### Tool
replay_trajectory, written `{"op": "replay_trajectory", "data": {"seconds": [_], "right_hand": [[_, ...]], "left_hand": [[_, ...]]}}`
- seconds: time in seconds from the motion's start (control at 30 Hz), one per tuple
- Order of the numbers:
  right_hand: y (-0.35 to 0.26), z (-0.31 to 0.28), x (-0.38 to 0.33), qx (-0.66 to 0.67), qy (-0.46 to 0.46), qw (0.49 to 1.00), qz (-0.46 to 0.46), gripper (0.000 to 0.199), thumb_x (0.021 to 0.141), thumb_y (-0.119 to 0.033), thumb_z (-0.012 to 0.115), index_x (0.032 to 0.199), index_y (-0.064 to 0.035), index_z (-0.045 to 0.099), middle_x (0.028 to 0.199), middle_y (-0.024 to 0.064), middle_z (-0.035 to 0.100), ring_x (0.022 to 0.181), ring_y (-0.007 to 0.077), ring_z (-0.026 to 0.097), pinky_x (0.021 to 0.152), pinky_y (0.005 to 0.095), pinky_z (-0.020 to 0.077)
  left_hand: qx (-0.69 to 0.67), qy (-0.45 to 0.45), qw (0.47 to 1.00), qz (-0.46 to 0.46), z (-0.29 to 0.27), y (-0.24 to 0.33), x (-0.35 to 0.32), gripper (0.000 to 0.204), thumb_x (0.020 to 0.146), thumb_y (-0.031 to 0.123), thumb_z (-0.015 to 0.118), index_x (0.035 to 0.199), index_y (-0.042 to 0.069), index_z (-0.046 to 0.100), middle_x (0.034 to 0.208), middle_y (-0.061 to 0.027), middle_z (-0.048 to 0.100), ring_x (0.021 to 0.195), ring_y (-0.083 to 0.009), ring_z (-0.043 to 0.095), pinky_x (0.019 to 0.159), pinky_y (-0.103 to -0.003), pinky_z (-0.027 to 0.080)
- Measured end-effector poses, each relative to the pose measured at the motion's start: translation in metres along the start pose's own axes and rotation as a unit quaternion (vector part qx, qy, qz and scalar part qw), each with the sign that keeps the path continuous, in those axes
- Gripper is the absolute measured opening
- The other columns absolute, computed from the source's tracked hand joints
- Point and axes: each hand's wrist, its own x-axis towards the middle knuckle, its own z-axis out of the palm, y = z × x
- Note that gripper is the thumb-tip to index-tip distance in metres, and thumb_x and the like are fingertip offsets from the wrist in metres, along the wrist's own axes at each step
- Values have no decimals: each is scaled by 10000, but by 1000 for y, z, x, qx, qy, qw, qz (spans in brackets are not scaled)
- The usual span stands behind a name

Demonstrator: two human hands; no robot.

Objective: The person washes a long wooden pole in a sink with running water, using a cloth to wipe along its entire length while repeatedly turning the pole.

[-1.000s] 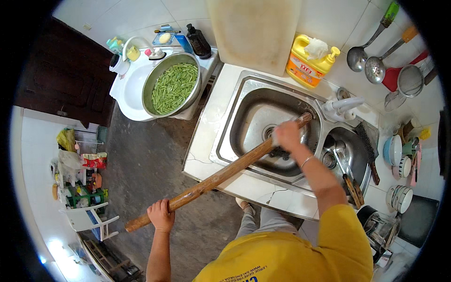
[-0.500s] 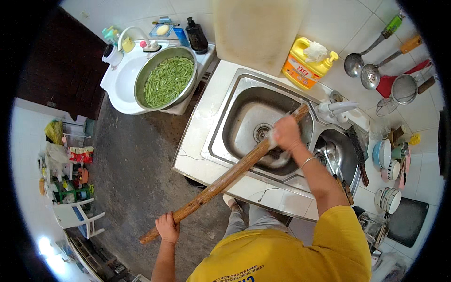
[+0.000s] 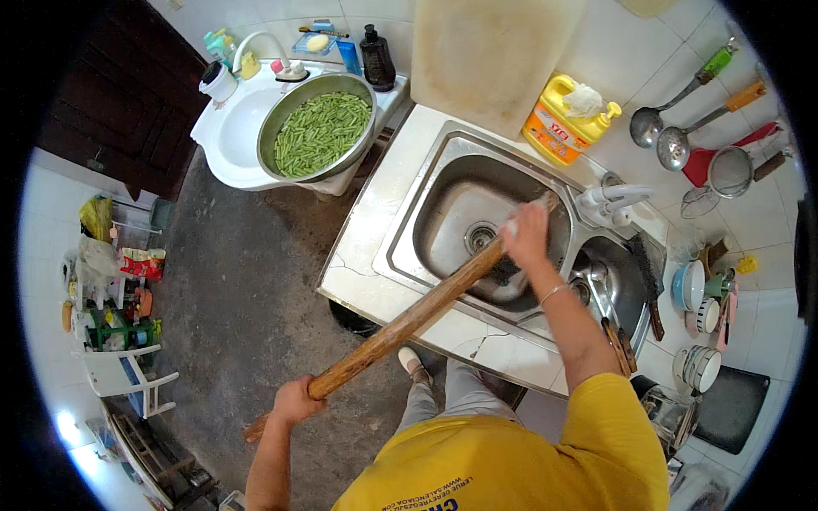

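A long, thick wooden pole (image 3: 417, 316) slants from the lower left up over the steel sink (image 3: 436, 204). My left hand (image 3: 298, 401) is closed around it close to its lower end, out past the counter edge. Near the upper end, over the right side of the large basin, my right hand (image 3: 526, 230) is wrapped on the wood. Something whitish, perhaps suds or a thin cloth, shows at its fingers; it is too blurred to name. Below the pole, the drain is partly visible.
A metal bowl of cut green beans (image 3: 319, 136) rests on the white washbasin (image 3: 226, 140). Beside the sink stand a faucet (image 3: 609, 200) and a yellow detergent jug (image 3: 567, 123). The smaller basin holds ladles (image 3: 601, 294) and a dark brush (image 3: 645, 272). Bowls (image 3: 699, 364) sit at right.
My right hand has slid up the pole toward its far end. My left hand has turned on the lower end, and the whole view has shifted slightly.
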Motion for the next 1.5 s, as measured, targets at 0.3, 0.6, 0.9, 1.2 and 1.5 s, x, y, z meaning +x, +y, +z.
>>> {"op": "replay_trajectory", "data": {"seconds": [0.3, 0.6, 0.9, 1.2, 1.5], "right_hand": [[-128, -4, -73, 12, -159, 967, -198, 195, 731, -295, 586, 685, -118, 651, 786, 120, 602, 835, 273, 558, 819, 455, 380], [-29, 8, -21, 55, 78, 995, -34, 122, 813, -143, 507, 767, -60, 585, 842, 137, 564, 850, 349, 486, 780, 482, 340], [-115, -3, -51, -17, -117, 981, -154, 244, 761, -293, 557, 628, -105, 636, 666, 83, 575, 831, 281, 544, 919, 446, 337], [3, -4, 19, -90, 3, 996, 26, 440, 834, -435, 538, 837, -29, 705, 958, 165, 636, 1056, 324, 502, 1058, 516, 212], [-129, -2, -66, 52, -109, 980, -159, 418, 781, -446, 542, 703, -59, 679, 797, 155, 623, 887, 316, 541, 1012, 507, 269]], "left_hand": [[106, 148, 983, 19, 17, 10, -29, 437, 631, 270, 747, 1010, 114, 597, 858, -144, 658, 819, -322, 641, 717, -428, 509], [113, 116, 987, 1, 14, 18, -7, 416, 674, 277, 696, 1032, 89, 599, 830, -181, 659, 798, -362, 640, 725, -443, 504], [77, 107, 991, 16, 3, 23, -16, 422, 648, 283, 707, 1013, 92, 615, 837, -166, 666, 804, -355, 642, 726, -430, 510], [109, 115, 987, -7, 16, 14, 5, 428, 631, 284, 704, 997, 81, 615, 835, -181, 663, 826, -345, 639, 736, -431, 507], [134, 194, 972, 1, 37, 9, -8, 406, 616, 249, 745, 963, 95, 601, 833, -141, 638, 766, -332, 630, 690, -437, 512]]}}
